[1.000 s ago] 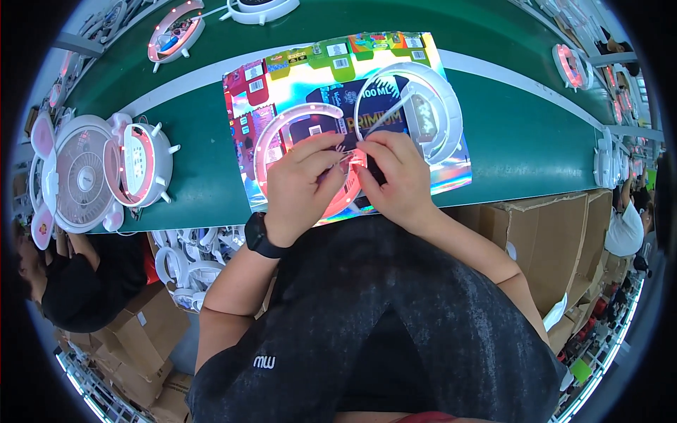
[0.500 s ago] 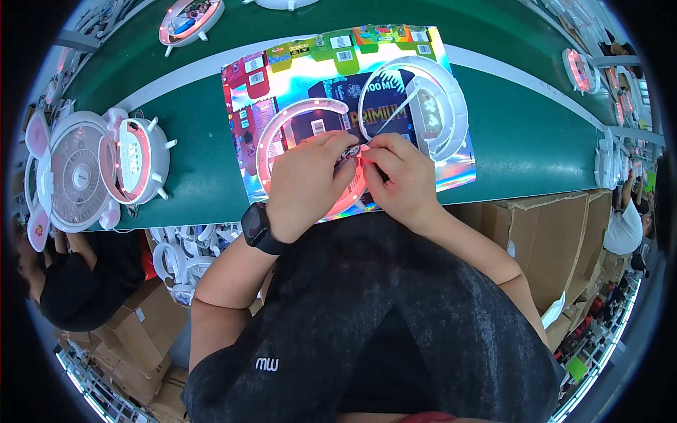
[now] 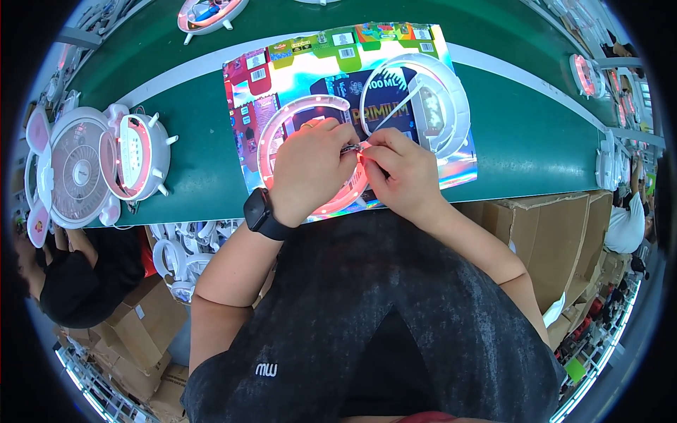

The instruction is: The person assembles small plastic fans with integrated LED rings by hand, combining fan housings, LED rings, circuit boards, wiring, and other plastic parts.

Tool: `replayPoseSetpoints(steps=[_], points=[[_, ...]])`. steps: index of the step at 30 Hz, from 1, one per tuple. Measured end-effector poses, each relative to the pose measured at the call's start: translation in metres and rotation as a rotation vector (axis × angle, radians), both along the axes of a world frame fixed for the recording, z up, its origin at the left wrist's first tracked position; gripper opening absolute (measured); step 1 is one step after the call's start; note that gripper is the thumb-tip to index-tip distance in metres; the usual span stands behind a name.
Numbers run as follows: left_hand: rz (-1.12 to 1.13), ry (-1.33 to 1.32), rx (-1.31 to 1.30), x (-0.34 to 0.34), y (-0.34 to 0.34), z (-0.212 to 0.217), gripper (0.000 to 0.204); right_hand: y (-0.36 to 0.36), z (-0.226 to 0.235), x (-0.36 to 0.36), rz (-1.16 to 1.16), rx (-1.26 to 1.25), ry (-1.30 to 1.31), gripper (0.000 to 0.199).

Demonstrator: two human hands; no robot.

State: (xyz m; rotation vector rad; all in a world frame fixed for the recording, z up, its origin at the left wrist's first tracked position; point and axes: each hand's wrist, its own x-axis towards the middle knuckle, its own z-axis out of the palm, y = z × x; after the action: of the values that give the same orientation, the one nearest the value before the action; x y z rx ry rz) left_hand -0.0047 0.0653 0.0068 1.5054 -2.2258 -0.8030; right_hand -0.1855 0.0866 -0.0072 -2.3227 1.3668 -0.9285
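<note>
My left hand (image 3: 315,168), with a black watch on the wrist, pinches a small bundle of wires (image 3: 350,148) over a curved ring (image 3: 266,146) glowing pinkish red. Against its fingertips, my right hand (image 3: 403,173) is closed in a pinch at the same wires; the exact contact is hidden by fingers. A thin white cable (image 3: 392,115) runs from there up to a round white housing (image 3: 458,106) at the right. Both ring and housing rest on a shiny printed cardboard sheet (image 3: 248,84).
A white fan with a round grille (image 3: 79,166) and a pink-lit ring unit (image 3: 156,158) stand at the left of the green table (image 3: 525,158). Another lit ring (image 3: 224,21) is at the far side. Cardboard boxes (image 3: 543,229) stand below right; a person in black (image 3: 92,282) is at left.
The lit rings beyond the white line have shifted right. My left fingers have closed in and rolled slightly over the wires; both hands stay at about the same place.
</note>
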Motion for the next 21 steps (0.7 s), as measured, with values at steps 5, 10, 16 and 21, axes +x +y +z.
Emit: replayPoseSetpoints(steps=[5, 10, 16, 21], points=[[0.047, 0.195, 0.091, 0.002, -0.001, -0.006, 0.02, -0.002, -0.004, -0.009, 0.087, 0.004, -0.067, 0.008], [0.044, 0.2, 0.116, 0.001, -0.002, -0.006, 0.02, -0.006, 0.004, -0.015, 0.201, -0.065, 0.159, 0.012], [0.047, 0.326, 0.207, 0.008, -0.004, -0.01, 0.019, -0.009, 0.008, -0.016, 0.241, -0.082, 0.202, 0.014], [0.073, 0.351, 0.263, 0.006, -0.006, -0.007, 0.019, -0.001, -0.006, -0.01, 0.14, -0.074, 0.102, 0.016]])
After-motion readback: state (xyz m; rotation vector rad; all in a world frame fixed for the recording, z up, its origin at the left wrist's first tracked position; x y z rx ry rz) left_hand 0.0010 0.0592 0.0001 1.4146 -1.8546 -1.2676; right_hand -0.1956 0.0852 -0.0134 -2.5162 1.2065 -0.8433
